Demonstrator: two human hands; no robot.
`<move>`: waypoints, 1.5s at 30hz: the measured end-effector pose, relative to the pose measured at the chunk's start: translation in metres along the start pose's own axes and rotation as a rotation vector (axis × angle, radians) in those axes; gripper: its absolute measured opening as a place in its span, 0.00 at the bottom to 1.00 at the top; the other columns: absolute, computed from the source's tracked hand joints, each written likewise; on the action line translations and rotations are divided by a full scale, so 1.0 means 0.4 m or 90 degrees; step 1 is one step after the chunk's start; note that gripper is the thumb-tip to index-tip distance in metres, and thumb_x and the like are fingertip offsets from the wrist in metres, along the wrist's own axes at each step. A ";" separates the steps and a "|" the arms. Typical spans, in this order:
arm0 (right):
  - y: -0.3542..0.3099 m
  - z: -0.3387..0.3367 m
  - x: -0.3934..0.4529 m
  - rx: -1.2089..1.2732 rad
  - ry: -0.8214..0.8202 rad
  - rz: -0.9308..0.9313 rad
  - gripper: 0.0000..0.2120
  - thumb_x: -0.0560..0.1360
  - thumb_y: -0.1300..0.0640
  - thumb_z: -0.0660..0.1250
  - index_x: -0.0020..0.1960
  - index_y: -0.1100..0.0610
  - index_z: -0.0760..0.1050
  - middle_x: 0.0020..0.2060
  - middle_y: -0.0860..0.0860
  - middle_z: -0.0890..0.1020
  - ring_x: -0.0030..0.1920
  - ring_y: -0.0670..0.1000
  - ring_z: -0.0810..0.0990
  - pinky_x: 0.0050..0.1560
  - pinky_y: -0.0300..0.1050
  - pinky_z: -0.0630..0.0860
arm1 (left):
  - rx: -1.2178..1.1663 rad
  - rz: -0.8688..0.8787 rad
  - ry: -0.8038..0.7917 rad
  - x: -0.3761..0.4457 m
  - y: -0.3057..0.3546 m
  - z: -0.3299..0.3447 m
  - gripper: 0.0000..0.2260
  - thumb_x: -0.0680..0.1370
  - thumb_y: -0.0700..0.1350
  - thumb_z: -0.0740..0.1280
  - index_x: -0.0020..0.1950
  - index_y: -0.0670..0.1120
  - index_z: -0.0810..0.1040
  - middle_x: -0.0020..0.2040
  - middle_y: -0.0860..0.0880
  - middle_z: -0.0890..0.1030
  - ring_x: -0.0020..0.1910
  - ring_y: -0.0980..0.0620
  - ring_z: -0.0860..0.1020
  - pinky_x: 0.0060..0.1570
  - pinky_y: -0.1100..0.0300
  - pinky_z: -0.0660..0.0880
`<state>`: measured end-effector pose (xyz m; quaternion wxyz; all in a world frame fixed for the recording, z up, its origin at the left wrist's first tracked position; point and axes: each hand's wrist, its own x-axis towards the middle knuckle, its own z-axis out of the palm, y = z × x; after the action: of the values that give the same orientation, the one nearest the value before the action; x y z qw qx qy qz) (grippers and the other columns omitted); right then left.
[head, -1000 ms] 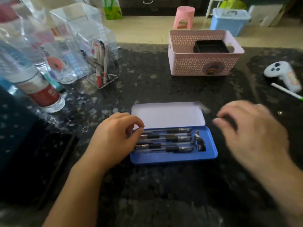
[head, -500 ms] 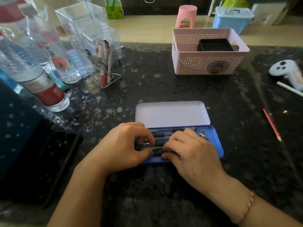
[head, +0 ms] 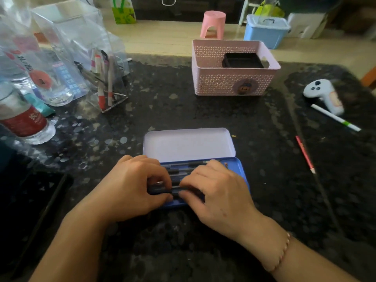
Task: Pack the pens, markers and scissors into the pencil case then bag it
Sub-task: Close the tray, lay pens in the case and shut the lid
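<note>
Both hands curl over the open blue pencil case (head: pixel 241 165) at table centre — the left hand (head: pixel 134 187) and right hand (head: pixel 218 192) pinching a dark pen (head: pixel 162 189) between fingertips above the pens (head: pixel 184 169) already inside; a red pencil (head: pixel 304 153) lies at three o'clock

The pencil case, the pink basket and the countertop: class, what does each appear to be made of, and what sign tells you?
Pencil case: probably thin painted metal; blue outside, pale smooth lid interior with a rolled rim.
Pink basket: moulded plastic, matte, with a regular perforated lattice.
Countertop: likely polished stone or an imitation; dark, speckled, with glossy reflections.
</note>
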<state>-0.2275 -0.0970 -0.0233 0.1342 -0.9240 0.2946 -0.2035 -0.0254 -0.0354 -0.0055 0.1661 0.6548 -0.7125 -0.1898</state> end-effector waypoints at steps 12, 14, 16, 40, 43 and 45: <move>0.804 -0.326 -0.095 -0.184 0.193 0.718 0.23 0.70 0.50 0.72 0.61 0.60 0.75 0.58 0.63 0.78 0.58 0.63 0.77 0.62 0.55 0.73 | -0.042 0.040 0.086 0.023 -0.006 0.018 0.08 0.68 0.61 0.68 0.43 0.60 0.80 0.40 0.67 0.77 0.38 0.64 0.77 0.38 0.66 0.71; 0.852 -0.324 -0.112 -0.219 0.132 0.760 0.25 0.70 0.46 0.71 0.62 0.58 0.75 0.59 0.64 0.77 0.59 0.64 0.76 0.62 0.54 0.72 | -0.038 0.039 0.094 0.025 -0.003 0.019 0.09 0.68 0.62 0.68 0.44 0.61 0.79 0.42 0.68 0.77 0.39 0.66 0.76 0.39 0.67 0.70; 0.867 -0.318 -0.116 -0.218 0.118 0.768 0.20 0.70 0.44 0.70 0.57 0.54 0.78 0.57 0.61 0.79 0.56 0.64 0.77 0.57 0.53 0.75 | -0.025 0.037 0.092 0.026 -0.004 0.021 0.08 0.68 0.62 0.67 0.44 0.62 0.79 0.41 0.67 0.76 0.38 0.64 0.76 0.39 0.65 0.71; 0.042 -0.141 0.112 0.726 0.183 0.421 0.01 0.73 0.60 0.70 0.43 0.55 0.79 0.34 0.51 0.82 0.33 0.49 0.79 0.32 0.43 0.73 | -0.048 -0.007 0.316 0.026 0.037 0.022 0.16 0.75 0.56 0.65 0.61 0.53 0.77 0.47 0.58 0.73 0.45 0.59 0.73 0.46 0.64 0.70; 0.032 -0.109 0.092 0.752 0.137 0.455 0.01 0.72 0.60 0.71 0.42 0.55 0.79 0.34 0.53 0.82 0.33 0.48 0.79 0.32 0.42 0.73 | -0.054 -0.004 0.305 0.010 0.012 0.005 0.07 0.74 0.51 0.69 0.49 0.52 0.82 0.41 0.56 0.75 0.40 0.56 0.74 0.40 0.62 0.71; 0.048 -0.106 0.058 0.641 0.081 0.415 0.03 0.69 0.60 0.73 0.40 0.54 0.80 0.32 0.51 0.82 0.32 0.46 0.78 0.32 0.38 0.72 | -0.087 0.008 0.202 -0.007 0.002 -0.007 0.03 0.72 0.52 0.72 0.44 0.56 0.82 0.37 0.57 0.76 0.37 0.56 0.76 0.37 0.63 0.71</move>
<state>-0.2390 -0.1315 0.0140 0.5926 -0.5952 0.4376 -0.3210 -0.0244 -0.0327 -0.0025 0.3221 0.6595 -0.6665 -0.1310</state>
